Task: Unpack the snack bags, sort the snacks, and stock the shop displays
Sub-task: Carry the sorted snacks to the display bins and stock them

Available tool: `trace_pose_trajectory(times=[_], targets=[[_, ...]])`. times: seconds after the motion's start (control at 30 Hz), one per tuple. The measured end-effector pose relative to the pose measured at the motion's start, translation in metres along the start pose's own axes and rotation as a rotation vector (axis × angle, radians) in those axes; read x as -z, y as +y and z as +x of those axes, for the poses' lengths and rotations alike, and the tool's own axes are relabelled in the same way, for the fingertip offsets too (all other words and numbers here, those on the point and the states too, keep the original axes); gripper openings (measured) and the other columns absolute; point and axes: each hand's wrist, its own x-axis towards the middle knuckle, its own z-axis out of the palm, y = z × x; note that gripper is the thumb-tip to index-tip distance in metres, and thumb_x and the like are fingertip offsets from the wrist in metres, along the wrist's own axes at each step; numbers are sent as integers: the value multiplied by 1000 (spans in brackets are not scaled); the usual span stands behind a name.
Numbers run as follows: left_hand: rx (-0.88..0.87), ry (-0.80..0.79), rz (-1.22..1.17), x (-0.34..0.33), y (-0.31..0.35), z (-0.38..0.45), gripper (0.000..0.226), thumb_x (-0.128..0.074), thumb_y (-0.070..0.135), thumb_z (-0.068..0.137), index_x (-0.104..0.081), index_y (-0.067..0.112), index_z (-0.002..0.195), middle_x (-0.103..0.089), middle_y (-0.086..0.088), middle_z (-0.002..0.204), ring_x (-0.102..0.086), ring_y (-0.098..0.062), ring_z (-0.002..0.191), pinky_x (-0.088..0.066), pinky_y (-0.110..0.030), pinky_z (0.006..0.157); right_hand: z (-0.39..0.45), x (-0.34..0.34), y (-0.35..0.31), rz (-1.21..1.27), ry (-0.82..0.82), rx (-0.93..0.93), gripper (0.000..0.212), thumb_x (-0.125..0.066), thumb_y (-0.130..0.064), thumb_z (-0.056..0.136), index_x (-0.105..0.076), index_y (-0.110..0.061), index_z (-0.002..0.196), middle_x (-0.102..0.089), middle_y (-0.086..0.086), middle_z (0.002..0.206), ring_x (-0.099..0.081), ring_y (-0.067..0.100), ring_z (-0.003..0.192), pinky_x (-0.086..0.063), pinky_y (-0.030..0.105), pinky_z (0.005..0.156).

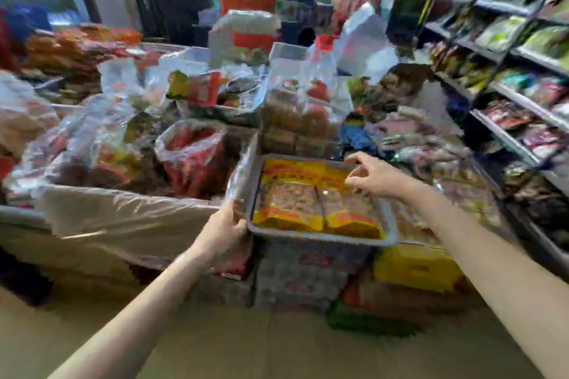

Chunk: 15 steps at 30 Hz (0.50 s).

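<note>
A grey plastic tray [320, 235] sits in the middle of the display and holds yellow snack packs [311, 203] side by side. My left hand [224, 224] grips the tray's near left corner. My right hand [374, 174] hovers over the tray's far right part with fingers loosely curled, and nothing shows in it. A clear bag of red snacks [191, 154] stands open to the left of the tray. The view is blurred.
Clear bags and piles of packed snacks [295, 120] crowd the display behind the tray. Shelves of snack packs [517, 108] run along the right. A clear plastic sheet [123, 218] drapes over the front left edge. Yellow and red boxes [412, 268] sit below the tray.
</note>
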Motion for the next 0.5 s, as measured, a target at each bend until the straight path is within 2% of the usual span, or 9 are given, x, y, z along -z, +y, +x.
trace_pose_trajectory(times=[0.07, 0.1, 0.17, 0.27, 0.3, 0.4, 0.5], targets=[[-77, 13, 0, -65, 57, 24, 46, -54, 5, 87, -41, 8, 130, -65, -13, 106, -63, -32, 97, -46, -35, 84, -20, 42, 79, 73, 57, -74, 51, -57, -10, 91, -35, -9, 137, -58, 11, 104, -59, 19, 75, -49, 26, 63], [-104, -4, 1, -98, 87, 33, 47, -54, 7, 87, -39, 10, 132, -64, -12, 110, -62, -32, 98, -47, -35, 84, -31, 60, 114, 99, 73, -123, 52, -57, -11, 92, -33, -9, 138, -57, 11, 106, -61, 20, 78, -51, 30, 67], [-154, -108, 44, -161, 142, 44, 51, -53, 10, 89, -35, 13, 136, -62, -8, 117, -61, -29, 102, -45, -30, 85, -49, 89, 178, 126, 68, -239, 55, -56, -15, 92, -29, -12, 141, -54, 11, 116, -63, 24, 91, -54, 36, 78], [-221, -254, 162, -233, 203, 59, 56, -51, 12, 91, -29, 15, 142, -55, -8, 129, -55, -25, 112, -41, -28, 89, -57, 116, 256, 173, 41, -342, 63, -56, -16, 92, -23, -14, 145, -51, 13, 125, -61, 21, 90, -54, 33, 74], [-229, -269, 196, -249, 220, 68, 57, -51, 12, 91, -29, 15, 143, -52, -9, 133, -52, -24, 117, -41, -30, 93, -53, 123, 278, 182, 36, -363, 64, -57, -17, 91, -23, -13, 145, -52, 13, 124, -61, 23, 94, -53, 36, 79], [-221, -245, 234, -291, 261, 107, 58, -49, 10, 90, -29, 15, 144, -47, -11, 137, -49, -26, 120, -42, -33, 94, -30, 140, 335, 166, 23, -379, 60, -58, -21, 91, -27, -14, 142, -51, 15, 128, -56, 26, 108, -49, 40, 93], [-220, -178, 204, -329, 289, 148, 53, -49, 12, 91, -34, 16, 142, -49, -12, 131, -52, -25, 111, -42, -30, 87, 7, 152, 380, 121, 27, -340, 56, -58, -25, 91, -33, -15, 140, -45, 14, 136, -50, 26, 116, -45, 36, 93]])
